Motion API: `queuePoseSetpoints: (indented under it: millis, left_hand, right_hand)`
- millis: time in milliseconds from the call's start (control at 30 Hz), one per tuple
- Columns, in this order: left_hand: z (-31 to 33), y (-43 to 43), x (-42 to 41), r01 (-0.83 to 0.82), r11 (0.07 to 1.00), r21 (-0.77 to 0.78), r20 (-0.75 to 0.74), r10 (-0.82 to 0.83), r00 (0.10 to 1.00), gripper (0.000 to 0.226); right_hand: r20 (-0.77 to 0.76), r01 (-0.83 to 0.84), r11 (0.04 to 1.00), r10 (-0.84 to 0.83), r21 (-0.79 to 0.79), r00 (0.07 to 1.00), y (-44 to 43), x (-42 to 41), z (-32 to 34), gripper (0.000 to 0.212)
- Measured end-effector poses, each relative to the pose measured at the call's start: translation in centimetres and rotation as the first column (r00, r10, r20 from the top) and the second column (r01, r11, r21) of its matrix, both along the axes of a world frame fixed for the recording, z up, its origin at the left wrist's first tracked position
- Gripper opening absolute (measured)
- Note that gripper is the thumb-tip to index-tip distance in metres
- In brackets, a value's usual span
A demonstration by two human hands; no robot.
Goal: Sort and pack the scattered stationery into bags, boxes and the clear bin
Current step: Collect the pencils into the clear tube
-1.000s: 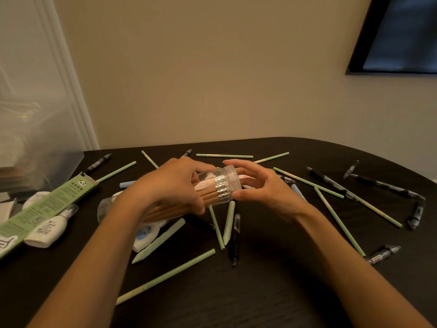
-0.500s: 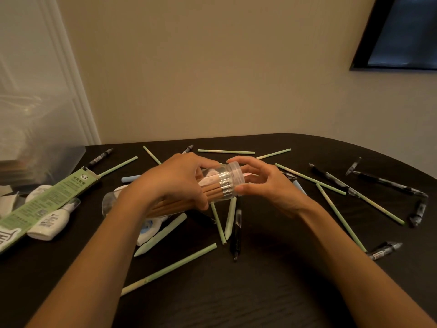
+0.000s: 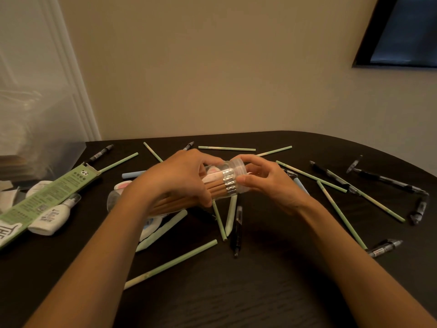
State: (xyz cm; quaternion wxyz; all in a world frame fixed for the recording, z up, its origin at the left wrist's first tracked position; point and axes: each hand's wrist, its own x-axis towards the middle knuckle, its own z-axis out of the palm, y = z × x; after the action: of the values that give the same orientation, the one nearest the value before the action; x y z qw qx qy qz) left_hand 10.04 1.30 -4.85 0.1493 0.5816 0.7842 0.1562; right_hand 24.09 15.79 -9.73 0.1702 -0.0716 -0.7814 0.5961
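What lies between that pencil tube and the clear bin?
The green box and a white bottle lie on the table between tube and bin. Left hand and right hand hold it, so it can likely pass over.

The single camera sits on the person's head and looks forward and downward from the near side of the dark table point(image 3: 260, 292), so the arms point(image 3: 94, 268) come into the picture from the bottom edge. It is close to the work: the left hand point(image 3: 179, 178) and the right hand point(image 3: 267, 183), which hold a clear tube point(image 3: 228, 178), fill the middle of the wide view. Because the angle is wide, it also takes in the beige wall point(image 3: 212, 79) behind the table, a clear bin point(image 3: 35, 138) at the left edge and a dark panel point(image 3: 402, 31) in the upper right corner.
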Motion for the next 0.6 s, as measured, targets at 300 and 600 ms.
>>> queuePoseSetpoints:
  millis: [300, 600]
  left_hand:
    - [0.16, -0.35, -0.59, -0.065, 0.998, -0.009, -0.004, 0.065, 0.998, 0.085]
    - [0.26, -0.31, -0.20, -0.052, 0.998, -0.038, -0.005, 0.052, 0.999, 0.085]
  right_hand:
    - [-0.058, -0.049, 0.991, 0.041, -0.127, 0.997, 0.60, 0.61, 0.42, 0.051]
    - [-0.020, -0.049, 0.997, 0.048, -0.066, 0.999, 0.08, 0.29, 0.40, 0.057]
